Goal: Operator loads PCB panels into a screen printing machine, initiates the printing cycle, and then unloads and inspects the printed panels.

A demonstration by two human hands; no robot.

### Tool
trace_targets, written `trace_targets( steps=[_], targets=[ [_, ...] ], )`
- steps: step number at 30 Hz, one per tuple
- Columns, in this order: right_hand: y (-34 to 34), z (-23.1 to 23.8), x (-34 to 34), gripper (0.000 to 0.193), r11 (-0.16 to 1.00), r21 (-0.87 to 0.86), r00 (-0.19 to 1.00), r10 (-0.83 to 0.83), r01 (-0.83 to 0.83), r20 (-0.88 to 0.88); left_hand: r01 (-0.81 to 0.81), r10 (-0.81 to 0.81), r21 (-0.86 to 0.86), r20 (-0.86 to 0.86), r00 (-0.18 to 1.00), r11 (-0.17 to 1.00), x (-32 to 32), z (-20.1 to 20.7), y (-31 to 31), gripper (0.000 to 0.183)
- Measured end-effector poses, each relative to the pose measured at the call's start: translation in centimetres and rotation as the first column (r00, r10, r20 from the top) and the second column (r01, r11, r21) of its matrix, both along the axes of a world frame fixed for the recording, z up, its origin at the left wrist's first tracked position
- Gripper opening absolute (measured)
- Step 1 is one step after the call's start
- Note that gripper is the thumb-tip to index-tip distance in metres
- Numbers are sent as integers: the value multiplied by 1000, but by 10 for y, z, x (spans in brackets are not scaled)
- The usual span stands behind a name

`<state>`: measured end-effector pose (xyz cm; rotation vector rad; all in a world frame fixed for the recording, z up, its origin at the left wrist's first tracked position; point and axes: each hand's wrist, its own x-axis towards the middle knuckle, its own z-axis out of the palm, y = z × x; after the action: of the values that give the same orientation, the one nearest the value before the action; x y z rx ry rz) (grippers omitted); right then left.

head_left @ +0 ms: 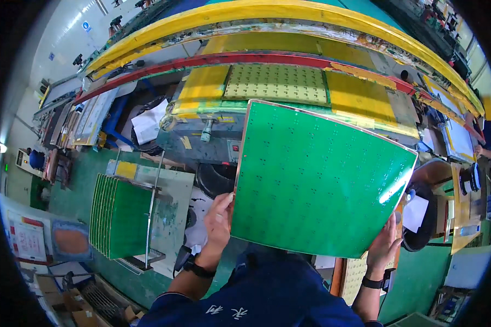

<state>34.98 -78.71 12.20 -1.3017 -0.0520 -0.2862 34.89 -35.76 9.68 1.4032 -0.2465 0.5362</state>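
Green and glossy, the panel [316, 180] is held up before the machine [193, 146], left hand [219, 220] and right hand [384, 248] gripping its opposite side edges; it looks stiff, light and easily scuffed, so best held there.

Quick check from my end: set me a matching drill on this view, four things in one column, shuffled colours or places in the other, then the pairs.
1. Large board
2. Metal rack
3. Thin bar
4. Wrist straps

A. Red
B. Black
C. Held by the left fingers and right fingers
D. At the left, holding green boards

Pairs: 1-C, 2-D, 3-A, 4-B
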Motion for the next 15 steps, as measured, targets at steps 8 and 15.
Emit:
trace_targets(
  steps=[8,15],
  targets=[
    [-8,-7,4,89,994,102,998,43,-39,-36,29,-28,19,-42,999,999,6,10,-6,61],
    [-13,-13,4,88,995,96,998,20,-15,-60,97,-101,-61,-70,992,993,6,9,-8,64]
  ],
)
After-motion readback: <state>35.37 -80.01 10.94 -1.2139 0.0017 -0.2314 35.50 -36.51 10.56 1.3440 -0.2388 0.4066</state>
